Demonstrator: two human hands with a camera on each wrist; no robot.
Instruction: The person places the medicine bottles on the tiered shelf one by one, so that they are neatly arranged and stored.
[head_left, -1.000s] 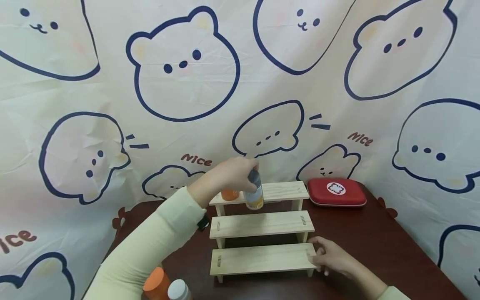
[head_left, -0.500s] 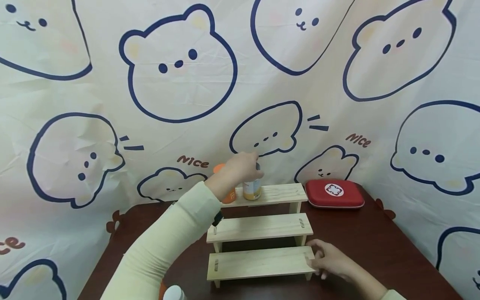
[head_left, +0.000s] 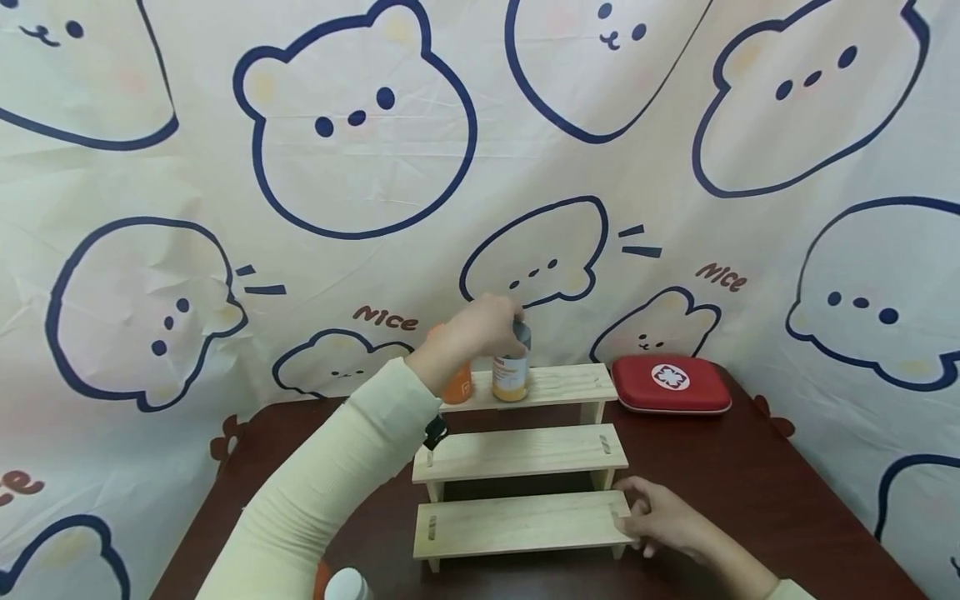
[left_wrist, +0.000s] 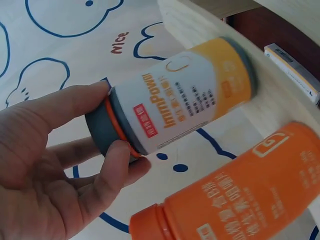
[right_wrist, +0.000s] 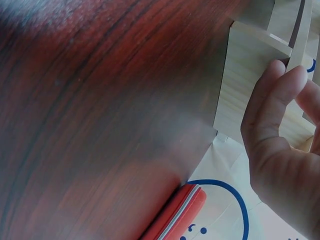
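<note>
My left hand (head_left: pixel 483 327) grips the dark grey lid of a white and yellow supplement bottle (head_left: pixel 511 377) from above. In the left wrist view the thumb and fingers wrap the lid, and the bottle's base (left_wrist: pixel 245 67) is against the top board of a three-step wooden shelf (head_left: pixel 521 454). Right beside it on that board stands an orange bottle (left_wrist: pixel 240 195), partly behind my left forearm in the head view. My right hand (head_left: pixel 660 517) holds the right end of the lowest step; in the right wrist view its fingertips (right_wrist: pixel 295 80) are at the board's edge.
A red zip case (head_left: pixel 670 385) lies on the dark wood table (head_left: pixel 675 450), right of the shelf. At the front left, a white-capped bottle (head_left: pixel 348 585) and an orange item (head_left: pixel 322 577) show beside my left sleeve. A small box (left_wrist: pixel 292 72) appears beyond the top board. Patterned cloth hangs behind.
My left hand has lifted the white and yellow bottle from in front of the top step and back onto it, beside the orange bottle. The right hand keeps its place at the lowest step.
</note>
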